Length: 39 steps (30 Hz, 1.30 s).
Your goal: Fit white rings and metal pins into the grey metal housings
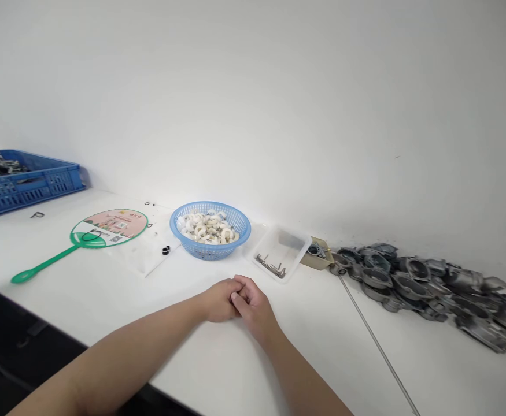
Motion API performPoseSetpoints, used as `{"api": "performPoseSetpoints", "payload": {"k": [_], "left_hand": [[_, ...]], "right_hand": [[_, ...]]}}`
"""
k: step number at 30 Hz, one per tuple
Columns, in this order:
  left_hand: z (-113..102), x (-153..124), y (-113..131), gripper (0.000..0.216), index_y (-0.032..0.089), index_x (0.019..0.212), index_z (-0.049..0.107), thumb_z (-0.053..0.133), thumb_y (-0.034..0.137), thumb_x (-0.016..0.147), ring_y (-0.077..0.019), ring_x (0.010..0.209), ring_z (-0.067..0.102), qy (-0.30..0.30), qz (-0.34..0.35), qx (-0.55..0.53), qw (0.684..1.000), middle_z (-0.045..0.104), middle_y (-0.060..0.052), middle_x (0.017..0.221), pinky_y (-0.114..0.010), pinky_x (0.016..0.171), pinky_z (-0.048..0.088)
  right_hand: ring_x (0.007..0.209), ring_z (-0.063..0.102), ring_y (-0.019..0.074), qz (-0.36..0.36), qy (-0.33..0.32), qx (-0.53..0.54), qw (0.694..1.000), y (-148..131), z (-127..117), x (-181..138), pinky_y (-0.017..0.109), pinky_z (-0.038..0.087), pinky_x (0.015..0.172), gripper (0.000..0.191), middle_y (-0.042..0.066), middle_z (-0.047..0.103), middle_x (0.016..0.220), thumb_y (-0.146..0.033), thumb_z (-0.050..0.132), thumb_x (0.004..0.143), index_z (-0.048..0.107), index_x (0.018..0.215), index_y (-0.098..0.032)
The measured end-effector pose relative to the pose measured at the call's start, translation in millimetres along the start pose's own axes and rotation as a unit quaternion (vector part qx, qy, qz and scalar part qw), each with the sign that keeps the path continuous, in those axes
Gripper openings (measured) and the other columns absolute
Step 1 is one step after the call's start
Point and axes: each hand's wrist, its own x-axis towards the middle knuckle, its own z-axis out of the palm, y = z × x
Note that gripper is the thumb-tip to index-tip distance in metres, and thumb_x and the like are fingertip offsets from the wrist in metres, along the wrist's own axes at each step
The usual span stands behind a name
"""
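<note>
Basket (pixel 211 249): blue, round, at 11 o'clock from the clasped hands, near but apart from them; standing flat on the desk (pixel 322 335).
Basket axis: none to speak of, being round; pointing no way sideways, open mouth straight up.
White rings (pixel 207 226): heaped inside the basket, probably kept there so as not to roll or scatter.
Clear tray (pixel 294 242): at 1 o'clock, just beside the basket; long side seemingly running 7 to 1 o'clock, though hard to judge.
Hex keys (pixel 270 267): bunched along the tray's near-left side, row stretched roughly 10 to 4 o'clock.
Left hand (pixel 218 301): fingers curled in, resting on the desk, pressed against the right; nothing seen inside, small item not ruled out.
Right hand (pixel 255 309): fingers folded against the left's knuckles, closed likewise; contents impossible to tell.
Hold: apparently a resting clasp, forearms laid across the desk edge for support.
Metal castings (pixel 430 283): piled along the desk's back edge at 3 o'clock, well apart.
Hand fan (pixel 114 225): lying flat at 10 o'clock, green handle toward 8 o'clock.
Blue crate (pixel 22 182): farther off at 10 o'clock.
</note>
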Motion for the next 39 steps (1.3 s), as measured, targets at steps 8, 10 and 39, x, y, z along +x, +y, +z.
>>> {"api": "performPoseSetpoints", "payload": {"k": [8, 10, 39], "left_hand": [[-0.7, 0.9, -5.1, 0.02, 0.014, 0.084, 0.056, 0.05, 0.006, 0.067, -0.0151, 0.075, 0.058, 0.001, 0.005, 0.023, 1.0, 0.062, -0.003, 0.081, -0.021, 0.057, 0.042], [-0.7, 1.7, -7.2, 0.019, 0.014, 0.082, 0.055, 0.048, 0.004, 0.067, -0.0146, 0.074, 0.058, 0.01, 0.011, 0.037, 0.999, 0.062, -0.003, 0.079, -0.02, 0.055, 0.042], [-19.0, 0.4, 11.3, 0.021, 0.018, 0.089, 0.059, 0.051, 0.015, 0.069, -0.0192, 0.084, 0.057, 0.059, -0.036, 0.182, 0.981, 0.063, -0.003, 0.091, -0.029, 0.073, 0.047]], "right_hand": [[0.062, 0.05, 0.0153, -0.022, 0.011, 0.001, 1.0, 6.1, 0.8, 2.4, 0.029, 0.042, 0.061, 0.044, -0.003, 0.051, 0.063, -0.038, 0.053, 0.074, 0.051, 0.114, -0.02], [0.064, 0.051, 0.0161, -0.022, 0.01, 0.001, 1.0, 5.3, 0.7, 2.4, 0.03, 0.043, 0.063, 0.044, -0.002, 0.053, 0.066, -0.039, 0.052, 0.075, 0.051, 0.114, -0.019], [0.075, 0.059, 0.022, 0.009, 0.039, -0.019, 0.999, -22.0, -1.7, 12.8, 0.033, 0.046, 0.073, 0.05, 0.0, 0.059, 0.066, -0.051, 0.052, 0.069, 0.054, 0.109, -0.021]]}}
